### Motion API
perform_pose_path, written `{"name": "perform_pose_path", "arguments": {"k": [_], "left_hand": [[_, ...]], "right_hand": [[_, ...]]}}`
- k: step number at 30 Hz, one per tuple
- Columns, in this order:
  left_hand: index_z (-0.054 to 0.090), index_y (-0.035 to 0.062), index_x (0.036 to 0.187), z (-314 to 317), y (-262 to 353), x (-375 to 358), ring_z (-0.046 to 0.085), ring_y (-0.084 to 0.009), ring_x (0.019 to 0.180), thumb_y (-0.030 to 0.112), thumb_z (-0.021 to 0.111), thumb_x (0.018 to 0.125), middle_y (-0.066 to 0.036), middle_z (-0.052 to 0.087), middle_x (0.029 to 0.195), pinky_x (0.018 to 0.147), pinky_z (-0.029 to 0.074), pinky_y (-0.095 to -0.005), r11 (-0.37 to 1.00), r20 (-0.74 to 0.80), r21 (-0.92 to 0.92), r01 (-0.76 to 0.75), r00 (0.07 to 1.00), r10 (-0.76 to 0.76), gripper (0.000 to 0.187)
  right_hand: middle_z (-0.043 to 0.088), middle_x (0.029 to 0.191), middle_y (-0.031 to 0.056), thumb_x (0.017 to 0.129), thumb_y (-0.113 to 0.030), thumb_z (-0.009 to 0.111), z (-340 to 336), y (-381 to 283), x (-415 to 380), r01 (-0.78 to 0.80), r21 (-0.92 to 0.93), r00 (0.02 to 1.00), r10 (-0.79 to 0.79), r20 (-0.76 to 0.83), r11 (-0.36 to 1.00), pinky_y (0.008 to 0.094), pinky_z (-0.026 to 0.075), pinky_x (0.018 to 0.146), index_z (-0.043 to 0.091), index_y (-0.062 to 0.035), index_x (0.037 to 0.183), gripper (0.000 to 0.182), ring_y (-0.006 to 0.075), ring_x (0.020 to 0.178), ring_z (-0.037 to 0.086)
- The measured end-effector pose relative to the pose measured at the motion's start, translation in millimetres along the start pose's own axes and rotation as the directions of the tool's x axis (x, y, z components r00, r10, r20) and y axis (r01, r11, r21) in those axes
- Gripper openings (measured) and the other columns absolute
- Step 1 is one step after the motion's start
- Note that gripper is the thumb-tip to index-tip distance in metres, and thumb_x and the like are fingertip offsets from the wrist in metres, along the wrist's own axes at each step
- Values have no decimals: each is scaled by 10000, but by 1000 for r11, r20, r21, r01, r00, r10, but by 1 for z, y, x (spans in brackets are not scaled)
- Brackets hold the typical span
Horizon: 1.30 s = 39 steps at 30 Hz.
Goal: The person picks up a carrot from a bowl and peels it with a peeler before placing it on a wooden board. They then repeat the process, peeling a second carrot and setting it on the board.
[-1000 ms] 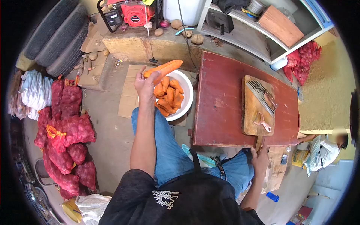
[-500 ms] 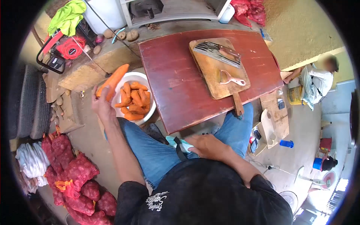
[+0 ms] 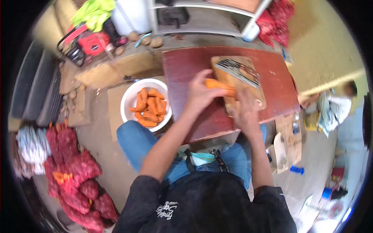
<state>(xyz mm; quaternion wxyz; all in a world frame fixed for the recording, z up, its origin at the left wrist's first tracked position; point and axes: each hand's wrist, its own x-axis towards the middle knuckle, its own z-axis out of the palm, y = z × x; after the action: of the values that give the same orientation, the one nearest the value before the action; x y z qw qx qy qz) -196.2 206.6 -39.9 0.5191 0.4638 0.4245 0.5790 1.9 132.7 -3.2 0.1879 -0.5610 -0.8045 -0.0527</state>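
Observation:
A thick orange carrot (image 3: pixel 224 89) is in my left hand (image 3: pixel 200 93), held over the left edge of the wooden cutting board (image 3: pixel 232 73). My right hand (image 3: pixel 246 112), blurred by motion, reaches over the board's near part with its fingers stretched out, close to the carrot's right end. Part of a peeler (image 3: pixel 259 102) shows beside those fingers; the rest is hidden beneath the hand. Farther up the board lies a knife (image 3: pixel 239 72) with a dark, patchy blade. The board rests on a reddish-brown table (image 3: pixel 186 66).
Left of the table, a white basin (image 3: pixel 125 101) holds several carrots (image 3: pixel 147 106). Red mesh sacks (image 3: pixel 74 171) are piled at the lower left, below stacked tires (image 3: pixel 42 89). Another person (image 3: pixel 338 105) sits at the right by the wall. A cardboard box (image 3: pixel 278 151) stands right of my knee.
My left hand has brought the carrot from above the basin rightward to the board. My right hand has risen from my lap to the board, near the peeler. The view has shifted.

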Motion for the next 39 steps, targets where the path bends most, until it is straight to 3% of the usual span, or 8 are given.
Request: {"name": "perform_pose_path", "arguments": {"k": [7,13,16,20,22,25,32,39], "left_hand": [[415,10,1456,47,9,27,551,-405,1231,353,797,760,-238,538,1351,991,448,-508,764,209,602,-230,970,128,865],[541,39,1364,-160,61,31,575,-380,1186,416,741,834,-201,604,1270,980,447,-492,385,310,823,-418,898,313,681],[580,-14,1329,-335,-1,12,653,-268,1088,252,752,873,-180,671,1192,956,515,-381,710,-97,704,1,991,95,555],[526,-67,1348,-495,-143,-89,664,-197,772,291,743,881,-141,680,946,661,559,-339,534,-641,659,530,767,30,627],[553,-74,1316,-490,-205,-145,663,-313,1078,333,733,875,-240,673,1195,929,520,-398,672,-798,206,712,519,-306,627],[597,-39,1254,-446,-241,-193,679,-218,895,375,717,909,-130,708,1028,747,552,-342,792,-702,-79,605,530,-475,552],[633,-6,1173,-393,-250,-192,625,-99,635,338,679,956,-46,686,833,512,498,-238,811,-649,-439,387,487,-584,410],[649,-20,1086,-387,-239,-182,618,-114,569,254,654,964,-68,676,790,478,534,-269,798,-666,-578,170,466,-582,300]], "right_hand": [[445,1483,223,863,-279,718,25,63,23,-87,-121,991,98,87,989,559,375,1046,423,-104,1496,719,430,1308,436],[487,1447,211,905,-182,656,0,-23,43,50,-189,999,-45,30,981,545,385,1047,504,-83,1425,552,436,1306,451],[616,1262,223,903,-113,643,26,-110,50,144,517,917,-311,252,844,477,457,992,595,-33,1297,405,394,1174,584],[684,1082,223,913,-55,603,100,-207,88,-17,769,802,-450,392,639,416,511,921,619,-6,1267,358,381,1012,665],[685,1080,226,909,-62,608,142,-243,127,-212,744,734,-399,549,634,399,510,924,604,-1,1295,391,358,1001,671],[663,1168,158,901,-140,684,286,-249,168,-73,728,745,-448,494,681,335,533,863,546,-2,1375,512,219,952,653],[354,1511,326,777,-237,757,409,-233,237,-119,164,640,-51,767,979,446,407,1114,391,-31,1472,812,446,1367,431],[649,1226,232,741,-63,767,477,-184,219,-424,207,591,96,801,882,431,508,980,475,46,1360,693,334,1137,641]]}}
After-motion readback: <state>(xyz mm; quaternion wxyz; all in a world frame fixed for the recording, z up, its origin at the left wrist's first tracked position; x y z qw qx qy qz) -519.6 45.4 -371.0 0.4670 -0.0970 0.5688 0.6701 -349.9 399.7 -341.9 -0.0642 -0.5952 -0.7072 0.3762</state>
